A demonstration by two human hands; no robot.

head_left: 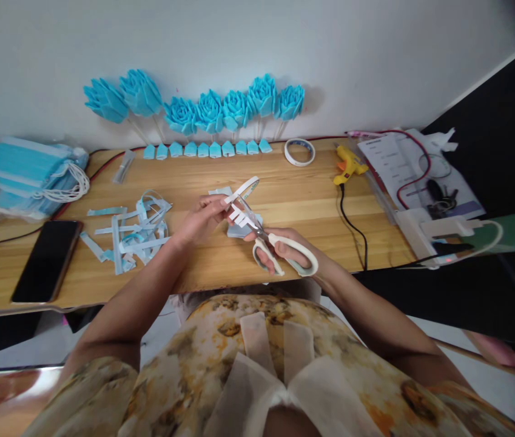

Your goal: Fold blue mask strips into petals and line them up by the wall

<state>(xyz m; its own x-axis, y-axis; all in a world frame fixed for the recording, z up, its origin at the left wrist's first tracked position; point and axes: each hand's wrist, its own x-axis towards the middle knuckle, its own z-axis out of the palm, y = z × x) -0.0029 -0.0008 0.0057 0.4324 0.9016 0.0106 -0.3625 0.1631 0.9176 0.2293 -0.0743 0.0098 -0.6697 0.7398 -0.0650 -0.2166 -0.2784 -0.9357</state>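
Observation:
My left hand (208,213) pinches a narrow white strip of tape (252,184) that curls up and to the right and shows green print on its inner side. In my right hand (279,244) is a pair of white-handled scissors (300,256), fingers through the loops. Its blades point up and left at the strip, close to my left fingertips. Short white pieces (240,217) show just below the blades. Under both hands a pale blue folded piece (239,230) lies on the wooden table (202,255), partly hidden.
Blue flowers (209,111) on sticks lean along the wall behind a row of small blue folded pieces (190,149). A tape roll (299,152) and yellow glue gun (349,165) lie right; blue scraps (141,227), a phone (48,261) and masks (30,167) left. A power strip (421,237) sits right.

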